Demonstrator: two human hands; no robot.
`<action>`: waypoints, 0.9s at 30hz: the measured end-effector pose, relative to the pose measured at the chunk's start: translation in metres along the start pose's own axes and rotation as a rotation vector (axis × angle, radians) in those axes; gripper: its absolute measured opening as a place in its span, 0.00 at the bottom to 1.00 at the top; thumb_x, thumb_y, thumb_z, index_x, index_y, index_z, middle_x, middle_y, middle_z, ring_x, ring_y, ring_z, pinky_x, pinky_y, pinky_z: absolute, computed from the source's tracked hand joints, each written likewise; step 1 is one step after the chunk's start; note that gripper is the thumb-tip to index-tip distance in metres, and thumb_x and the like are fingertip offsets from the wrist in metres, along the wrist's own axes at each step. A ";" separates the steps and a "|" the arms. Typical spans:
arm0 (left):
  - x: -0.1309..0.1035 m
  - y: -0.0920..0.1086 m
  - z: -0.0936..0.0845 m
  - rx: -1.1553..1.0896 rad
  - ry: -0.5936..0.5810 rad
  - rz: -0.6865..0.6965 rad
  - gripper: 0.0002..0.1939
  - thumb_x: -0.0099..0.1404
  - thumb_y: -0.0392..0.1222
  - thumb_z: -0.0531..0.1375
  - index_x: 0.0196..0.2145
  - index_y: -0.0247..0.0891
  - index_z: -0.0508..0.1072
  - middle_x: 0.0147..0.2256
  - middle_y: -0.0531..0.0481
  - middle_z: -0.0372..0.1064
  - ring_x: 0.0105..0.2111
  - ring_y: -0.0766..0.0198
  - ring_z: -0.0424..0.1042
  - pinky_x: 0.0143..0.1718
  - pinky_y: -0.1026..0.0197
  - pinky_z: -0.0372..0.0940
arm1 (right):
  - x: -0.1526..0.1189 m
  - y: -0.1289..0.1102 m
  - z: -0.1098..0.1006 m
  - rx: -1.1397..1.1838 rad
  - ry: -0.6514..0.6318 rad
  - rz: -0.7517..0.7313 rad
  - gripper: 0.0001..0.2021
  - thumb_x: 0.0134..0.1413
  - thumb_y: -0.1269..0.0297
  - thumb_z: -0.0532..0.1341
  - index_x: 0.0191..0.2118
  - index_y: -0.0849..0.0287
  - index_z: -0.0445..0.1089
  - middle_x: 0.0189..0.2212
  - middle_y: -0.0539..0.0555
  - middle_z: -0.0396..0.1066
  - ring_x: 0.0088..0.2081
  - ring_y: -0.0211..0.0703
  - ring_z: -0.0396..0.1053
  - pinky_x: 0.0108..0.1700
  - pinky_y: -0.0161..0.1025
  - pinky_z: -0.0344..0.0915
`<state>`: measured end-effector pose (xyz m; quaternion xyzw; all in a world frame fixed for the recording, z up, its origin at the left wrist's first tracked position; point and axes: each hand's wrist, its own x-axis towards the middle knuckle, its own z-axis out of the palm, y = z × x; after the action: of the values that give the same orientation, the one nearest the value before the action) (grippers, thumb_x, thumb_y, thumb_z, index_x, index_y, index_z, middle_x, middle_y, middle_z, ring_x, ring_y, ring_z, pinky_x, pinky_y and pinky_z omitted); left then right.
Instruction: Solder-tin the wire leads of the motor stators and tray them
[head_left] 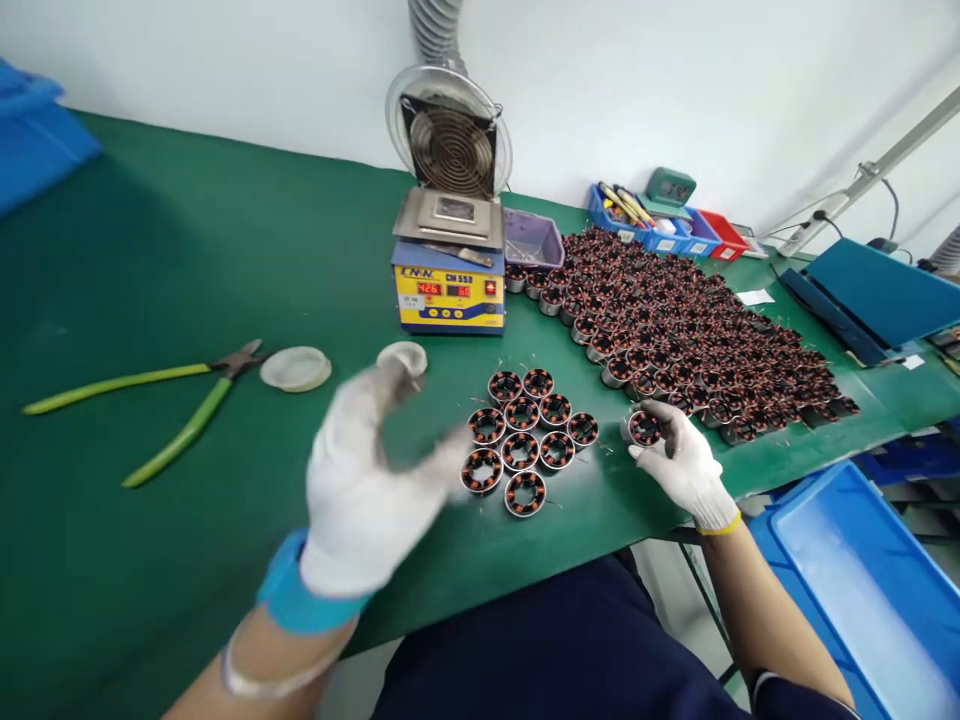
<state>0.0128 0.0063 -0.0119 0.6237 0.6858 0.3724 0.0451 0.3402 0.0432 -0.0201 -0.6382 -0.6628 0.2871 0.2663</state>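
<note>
Right hand (686,465) gripping a stator (644,428), left hand (367,500) blurred, seemingly empty

The yellow and blue solder pot (448,292) in the upper middle of the frame carries the model mark "CM 558" on its blue strip. Below it, two red displays show "426" and "60". Other labels are too small to read.

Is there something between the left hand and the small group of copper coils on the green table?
Nothing visible. The left hand is blurred, raised just left of the small group of coils, with only bare green table between. The right hand holds one coil.
</note>
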 end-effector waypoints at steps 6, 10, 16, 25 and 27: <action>-0.062 0.051 -0.003 0.203 -0.362 0.030 0.49 0.43 0.63 0.69 0.61 0.48 0.61 0.63 0.38 0.62 0.59 0.36 0.65 0.58 0.37 0.65 | -0.005 0.007 0.015 -0.282 -0.264 -0.205 0.27 0.45 0.55 0.68 0.54 0.49 0.68 0.49 0.55 0.74 0.51 0.56 0.73 0.55 0.55 0.70; -0.052 0.056 0.013 0.397 -0.487 -0.025 0.54 0.40 0.58 0.72 0.63 0.38 0.61 0.68 0.35 0.51 0.64 0.35 0.58 0.59 0.40 0.63 | 0.004 0.003 0.019 -0.372 -0.274 -0.464 0.40 0.43 0.45 0.70 0.61 0.56 0.64 0.58 0.63 0.67 0.59 0.60 0.66 0.60 0.55 0.65; -0.035 0.057 0.025 0.423 -0.567 0.003 0.58 0.43 0.58 0.70 0.67 0.32 0.55 0.70 0.35 0.47 0.64 0.38 0.59 0.59 0.45 0.64 | 0.043 -0.020 0.012 -0.520 -0.399 -0.670 0.62 0.30 0.33 0.70 0.69 0.60 0.51 0.71 0.69 0.41 0.64 0.74 0.57 0.59 0.62 0.63; -0.019 0.052 0.027 0.345 -0.621 -0.039 0.57 0.44 0.59 0.68 0.68 0.41 0.54 0.70 0.37 0.43 0.58 0.40 0.67 0.54 0.48 0.68 | 0.063 -0.042 0.032 -0.567 -0.609 -0.878 0.58 0.34 0.41 0.71 0.70 0.59 0.49 0.71 0.68 0.39 0.59 0.69 0.62 0.54 0.59 0.67; -0.018 0.054 0.027 0.324 -0.610 -0.045 0.54 0.44 0.57 0.69 0.67 0.42 0.56 0.69 0.38 0.45 0.58 0.41 0.67 0.53 0.50 0.69 | 0.059 -0.041 0.033 -0.562 -0.584 -0.886 0.55 0.36 0.43 0.70 0.70 0.59 0.51 0.70 0.68 0.43 0.58 0.68 0.63 0.53 0.59 0.67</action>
<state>0.0749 -0.0001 -0.0081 0.6901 0.7045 0.0538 0.1566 0.2855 0.0996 -0.0136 -0.2419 -0.9620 0.1259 -0.0115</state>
